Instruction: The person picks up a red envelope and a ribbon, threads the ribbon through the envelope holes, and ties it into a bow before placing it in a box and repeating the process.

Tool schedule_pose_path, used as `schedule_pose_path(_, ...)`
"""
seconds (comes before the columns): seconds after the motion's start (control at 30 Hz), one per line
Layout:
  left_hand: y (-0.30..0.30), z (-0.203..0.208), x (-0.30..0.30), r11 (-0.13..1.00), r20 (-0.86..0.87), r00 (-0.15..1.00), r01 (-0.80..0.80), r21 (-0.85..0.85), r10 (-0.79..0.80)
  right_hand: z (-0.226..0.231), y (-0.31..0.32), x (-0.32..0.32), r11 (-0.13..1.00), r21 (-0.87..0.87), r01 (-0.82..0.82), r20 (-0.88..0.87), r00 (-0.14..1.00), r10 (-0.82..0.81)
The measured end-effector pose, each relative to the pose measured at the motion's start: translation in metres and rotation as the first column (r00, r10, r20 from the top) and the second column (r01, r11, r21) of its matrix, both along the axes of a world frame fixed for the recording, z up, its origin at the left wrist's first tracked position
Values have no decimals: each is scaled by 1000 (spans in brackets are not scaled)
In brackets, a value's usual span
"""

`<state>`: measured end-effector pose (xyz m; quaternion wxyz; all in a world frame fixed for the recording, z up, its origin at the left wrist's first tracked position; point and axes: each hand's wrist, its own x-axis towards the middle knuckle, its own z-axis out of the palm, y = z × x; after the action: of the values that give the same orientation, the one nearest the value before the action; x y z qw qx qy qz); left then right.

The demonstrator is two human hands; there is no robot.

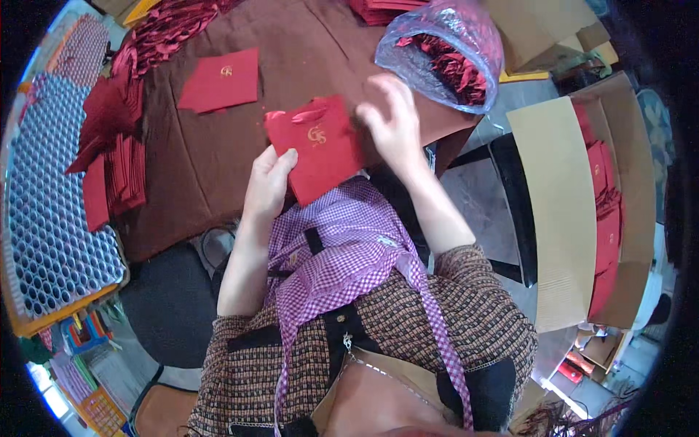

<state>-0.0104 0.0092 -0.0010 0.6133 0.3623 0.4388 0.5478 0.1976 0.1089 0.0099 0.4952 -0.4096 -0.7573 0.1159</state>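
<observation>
My left hand (269, 178) grips a red paper gift bag (324, 156) by its lower left edge, thumb on the front. The bag has a gold emblem, and a bit of red ribbon shows at its top. Off the bag's right side, my right hand (393, 120) is raised with its fingers apart, holding nothing I can see. Farther back on the brown-covered table (306, 51) lies another red bag (227, 81) with a gold emblem. A clear plastic sack (437, 29) full of red ribbons (466, 76) sits beyond my right hand.
Stacked red bags (116, 182) stand at the table's left edge, beside a blue-and-white patterned surface (54, 197). A heap of red ribbons (164, 33) lies far left. An open cardboard box (557, 218) with red bags is at the right, near a black chair (513, 204).
</observation>
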Motion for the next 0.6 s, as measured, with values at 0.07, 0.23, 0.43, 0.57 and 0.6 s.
schedule_pose_path(0.07,4,3,5,992,-182,976,-107,70,118,15,-34,-13,961,-171,-219,-38,976,216)
schedule_pose_path(0.23,4,45,22,943,-365,925,25,331,104,27,-63,-27,875,-258,-410,148,878,455)
schedule_pose_path(0.43,30,44,-10,804,-729,440,28,595,524,34,-47,-17,439,-448,-779,-668,618,414)
schedule_pose_path(0.57,41,22,-23,826,-804,270,52,561,529,14,-19,-9,267,-523,-810,-766,584,270)
schedule_pose_path(0.6,41,16,-25,870,-850,240,41,491,469,-1,-11,-8,269,-522,-810,-767,583,269)
